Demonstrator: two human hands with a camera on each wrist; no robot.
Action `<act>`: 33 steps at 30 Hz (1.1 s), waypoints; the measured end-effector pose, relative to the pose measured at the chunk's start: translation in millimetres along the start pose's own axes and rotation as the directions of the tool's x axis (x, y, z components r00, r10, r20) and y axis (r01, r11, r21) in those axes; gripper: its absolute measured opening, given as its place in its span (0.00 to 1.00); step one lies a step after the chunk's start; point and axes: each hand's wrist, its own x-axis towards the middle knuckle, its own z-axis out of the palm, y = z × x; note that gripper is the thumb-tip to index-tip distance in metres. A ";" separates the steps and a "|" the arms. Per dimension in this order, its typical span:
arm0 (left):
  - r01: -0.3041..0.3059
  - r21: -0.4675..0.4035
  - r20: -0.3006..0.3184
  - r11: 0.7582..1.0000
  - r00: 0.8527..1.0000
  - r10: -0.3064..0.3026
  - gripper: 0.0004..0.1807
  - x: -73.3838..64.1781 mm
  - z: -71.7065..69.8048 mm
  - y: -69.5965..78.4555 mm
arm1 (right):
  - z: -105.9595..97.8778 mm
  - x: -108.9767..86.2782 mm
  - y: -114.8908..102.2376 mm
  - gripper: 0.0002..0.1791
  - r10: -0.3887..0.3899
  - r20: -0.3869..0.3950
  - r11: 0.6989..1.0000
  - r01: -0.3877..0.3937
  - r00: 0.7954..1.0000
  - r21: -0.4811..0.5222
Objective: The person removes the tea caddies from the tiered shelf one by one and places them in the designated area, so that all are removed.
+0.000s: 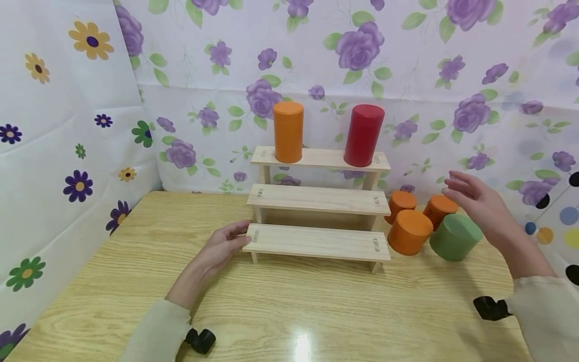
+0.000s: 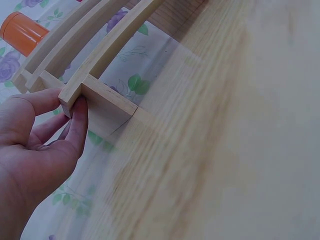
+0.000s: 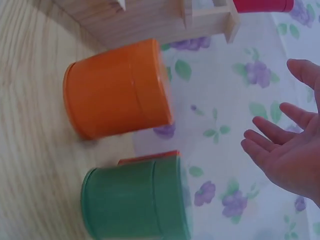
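Observation:
My left hand (image 1: 226, 244) pinches the left end of the lowest step of a three-step wooden shelf (image 1: 316, 242); in the left wrist view the thumb and fingers (image 2: 78, 125) grip the board's corner. On the top step stand a tall orange canister (image 1: 288, 133) at the left and a tall red canister (image 1: 364, 136) at the right. My right hand (image 1: 479, 203) hovers over a short green canister (image 1: 456, 237), apart from it, its fingers extended and holding nothing. Beside the green one stands a short orange canister (image 1: 410, 232).
Two smaller orange canisters, one near the shelf (image 1: 401, 202) and one behind the green (image 1: 440, 208), stand close together right of the shelf. A flowered cloth (image 1: 199, 125) hangs behind the wooden table (image 1: 289, 296). Another flowered cloth (image 1: 54, 166) borders the left side.

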 end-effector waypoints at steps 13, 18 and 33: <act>-0.005 -0.009 0.007 1.000 1.000 0.005 0.33 0.6 0.6 1.4 | 1.2 24.6 -62.1 0.43 -0.039 0.019 0.999 0.039 0.999 0.010; 0.000 -0.013 0.001 1.000 1.000 0.000 0.32 1.4 0.2 1.4 | 2.3 37.2 -80.5 0.45 -0.047 0.011 0.999 0.047 0.999 0.023; 0.015 0.011 -0.001 1.000 1.000 -0.015 0.32 0.1 1.1 1.0 | 20.3 60.9 -107.9 0.47 -0.041 -0.016 0.988 0.043 0.999 0.149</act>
